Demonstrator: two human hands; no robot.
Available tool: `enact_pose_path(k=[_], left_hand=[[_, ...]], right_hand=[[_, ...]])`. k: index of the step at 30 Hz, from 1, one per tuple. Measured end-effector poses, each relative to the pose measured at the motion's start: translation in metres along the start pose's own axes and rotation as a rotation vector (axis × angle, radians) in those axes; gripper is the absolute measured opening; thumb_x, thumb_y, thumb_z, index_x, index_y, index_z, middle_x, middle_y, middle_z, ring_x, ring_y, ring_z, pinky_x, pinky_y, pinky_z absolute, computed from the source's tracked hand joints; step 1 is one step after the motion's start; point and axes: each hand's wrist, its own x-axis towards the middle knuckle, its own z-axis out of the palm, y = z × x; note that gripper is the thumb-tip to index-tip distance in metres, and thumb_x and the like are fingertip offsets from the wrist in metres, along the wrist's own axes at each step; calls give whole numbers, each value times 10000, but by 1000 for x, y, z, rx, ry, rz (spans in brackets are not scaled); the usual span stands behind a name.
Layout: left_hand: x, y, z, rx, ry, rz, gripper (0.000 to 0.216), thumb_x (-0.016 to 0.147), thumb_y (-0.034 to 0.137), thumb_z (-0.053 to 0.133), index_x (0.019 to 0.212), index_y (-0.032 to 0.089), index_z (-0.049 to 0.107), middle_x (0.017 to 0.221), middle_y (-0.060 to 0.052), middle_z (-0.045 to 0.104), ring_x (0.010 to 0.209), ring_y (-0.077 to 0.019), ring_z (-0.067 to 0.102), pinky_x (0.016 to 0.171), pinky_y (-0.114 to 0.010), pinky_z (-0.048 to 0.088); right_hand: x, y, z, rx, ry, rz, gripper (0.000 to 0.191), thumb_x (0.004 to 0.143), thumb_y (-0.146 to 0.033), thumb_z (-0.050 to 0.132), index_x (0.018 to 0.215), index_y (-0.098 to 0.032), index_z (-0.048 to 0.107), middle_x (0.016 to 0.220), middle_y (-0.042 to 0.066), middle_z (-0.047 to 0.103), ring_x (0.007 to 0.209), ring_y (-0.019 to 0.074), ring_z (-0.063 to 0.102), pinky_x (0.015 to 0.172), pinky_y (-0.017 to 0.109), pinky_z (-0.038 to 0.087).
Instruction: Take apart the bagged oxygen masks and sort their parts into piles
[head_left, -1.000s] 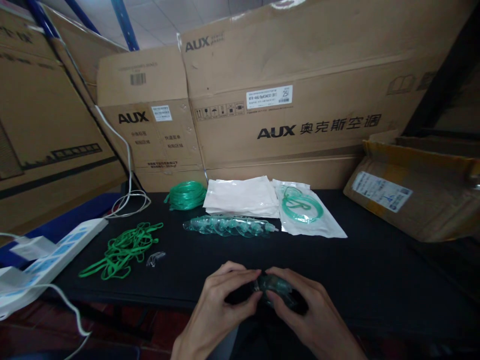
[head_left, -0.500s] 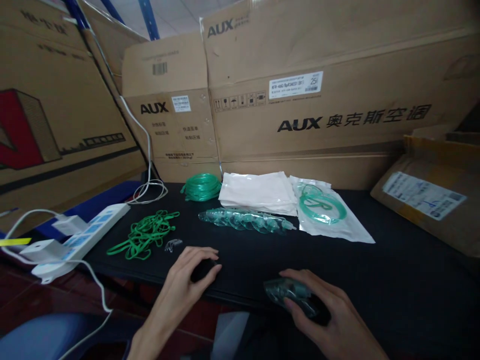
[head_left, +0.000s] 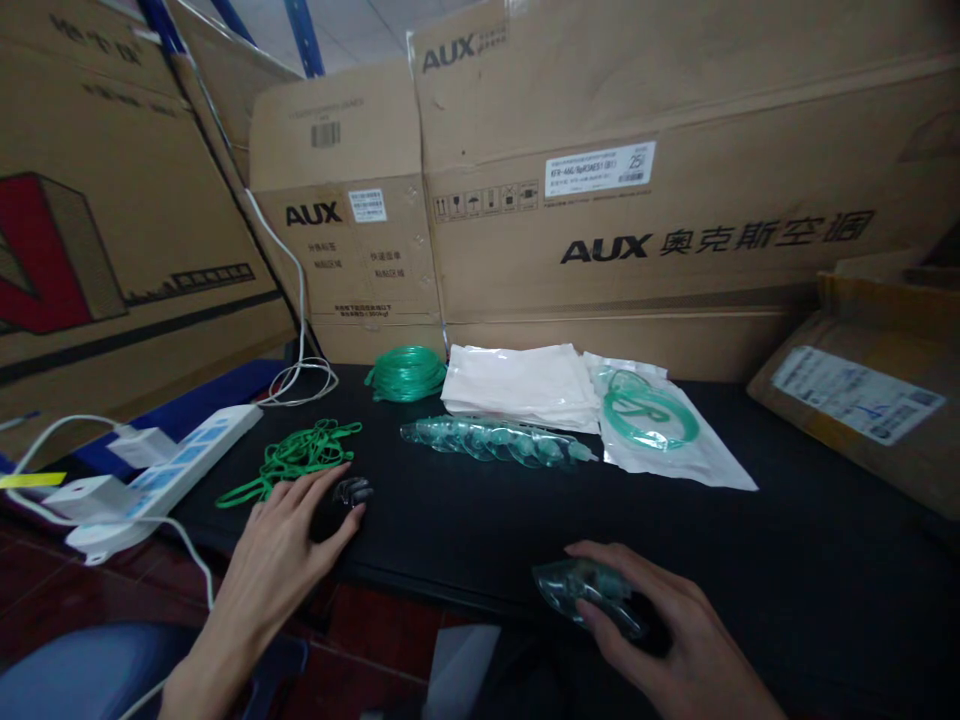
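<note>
A clear greenish oxygen mask [head_left: 585,590] is in my right hand [head_left: 645,620], gripped between thumb and fingers just above the black tabletop. Over the front left of the table, my left hand [head_left: 300,525] has its thumb and fingers apart around a small pile of metal strips [head_left: 352,491]. I cannot see it grip any of them. Beyond that hand lies a tangle of green elastic straps [head_left: 307,452]. A row of nested clear green masks [head_left: 495,442] rests across the middle of the table.
Behind the masks are a coil of green tubing [head_left: 407,374], a stack of white pouches [head_left: 521,385] and a pouch with tubing [head_left: 675,440]. A power strip [head_left: 176,470] with cables lies at the left. Large cardboard boxes [head_left: 495,280] wall the back; a smaller box [head_left: 862,390] stands right.
My left hand has moved left, from the table's front middle to the metal strips beside the green straps. My right hand still holds the mask in nearly the same place.
</note>
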Motion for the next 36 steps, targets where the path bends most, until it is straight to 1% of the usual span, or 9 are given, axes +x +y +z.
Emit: enact_pose_path(k=[7,14,17,20,22,25,30,33,36], left_hand=[[11,12,-4,111,-144,-109,504,981,518,455,1241,174,717,1238,-119,724,1120,-381,612,948,-523,494],[15,19,3,101,-103,-177,431,988,443,412,1087,158,720,1144,-148,719,1061,-370,664,947,-490,506],[15,23,1,103,-83,-217,456,996,469,404,1120,162,717,1140,-167,709,1013,-387,680,859,-495,535],[17,31,0,73,0,-186,468,986,495,435,1191,170,703,1129,-170,705,989,-388,678,835,-499,543],[20,45,2,-13,74,-123,434,977,480,466,1205,191,695,1136,-149,699,1001,-371,670,862,-498,544],[30,81,6,-237,135,66,359,988,441,504,1226,233,674,1168,-97,684,1030,-317,662,933,-478,537],[72,153,7,-504,66,441,266,1017,318,552,1256,264,655,1219,-55,678,1140,-251,627,1056,-450,486],[104,172,9,-575,-16,613,251,1003,281,595,1240,252,672,1218,-55,683,1173,-237,610,1065,-426,482],[125,174,21,-602,-71,676,250,989,295,632,1229,262,691,1197,-47,698,1152,-233,621,1051,-418,493]], right_hand=[[-2,5,2,1,16,10,277,867,-289,716,1141,-288,760,1065,9,816,936,173,795,862,177,597],[-5,7,3,26,25,14,305,882,-290,717,1187,-286,738,1119,25,806,991,187,785,909,205,591],[-5,6,5,49,50,34,318,888,-265,704,1205,-282,720,1137,33,796,1025,195,772,924,222,586],[-3,3,7,95,64,66,313,879,-228,698,1187,-280,708,1106,26,791,993,186,768,897,218,585],[0,3,8,124,86,105,309,866,-220,704,1170,-279,706,1086,20,787,969,185,764,883,224,583],[5,6,7,191,109,170,291,864,-229,703,1152,-268,703,1076,28,779,962,196,754,851,243,589],[25,15,-11,231,173,160,256,905,-268,661,1161,-260,662,1151,48,752,1100,222,713,931,302,567],[48,18,-27,133,228,119,259,908,-301,659,1163,-258,640,1160,55,735,1124,238,694,980,349,537],[73,21,-39,26,232,64,244,918,-310,639,1151,-241,616,1148,71,727,1105,248,692,981,374,524]])
